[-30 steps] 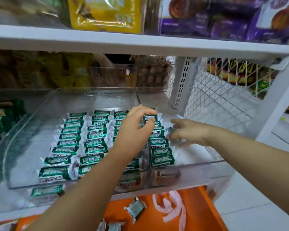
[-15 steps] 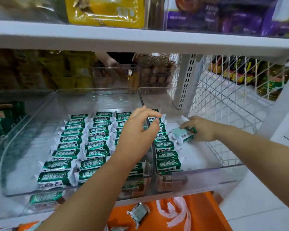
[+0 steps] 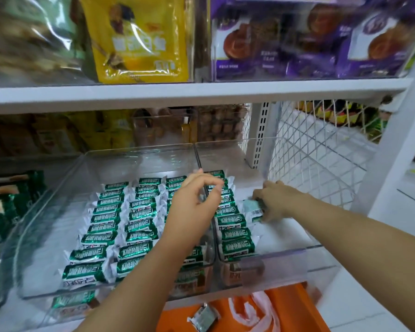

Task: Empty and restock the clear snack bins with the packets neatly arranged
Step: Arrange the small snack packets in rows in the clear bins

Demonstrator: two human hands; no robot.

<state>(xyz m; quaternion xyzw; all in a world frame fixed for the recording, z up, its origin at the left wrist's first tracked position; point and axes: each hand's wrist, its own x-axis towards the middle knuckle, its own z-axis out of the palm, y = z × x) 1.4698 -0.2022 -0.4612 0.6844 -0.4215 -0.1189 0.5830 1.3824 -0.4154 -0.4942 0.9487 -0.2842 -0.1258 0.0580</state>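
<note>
- Two clear bins stand side by side on a white shelf (image 3: 201, 92): a wide left bin (image 3: 46, 236) and a narrower right bin (image 3: 285, 262), their walls touching.
- The left bin holds three columns of green packets (image 3: 105, 218), lying flat and overlapping. The first two columns have about nine each. The third is mostly hidden behind the left arm, so I cannot count it.
- The right bin holds one column (image 3: 235, 233) of about eight along its left wall, the far ones partly hidden.
- The left hand (image 3: 192, 212) hovers over the wall between the bins, fingers loosely curled, nothing seen in them.
- The right hand (image 3: 280, 200) is inside the right bin, fingers curled round one held packet (image 3: 253, 209) just beside the column.
- Below the shelf, one loose packet (image 3: 203, 317) lies on an orange bag (image 3: 292, 307).
- On the shelf above are one yellow pouch (image 3: 139, 37) and several purple packs (image 3: 309, 44); blur prevents a count.
</note>
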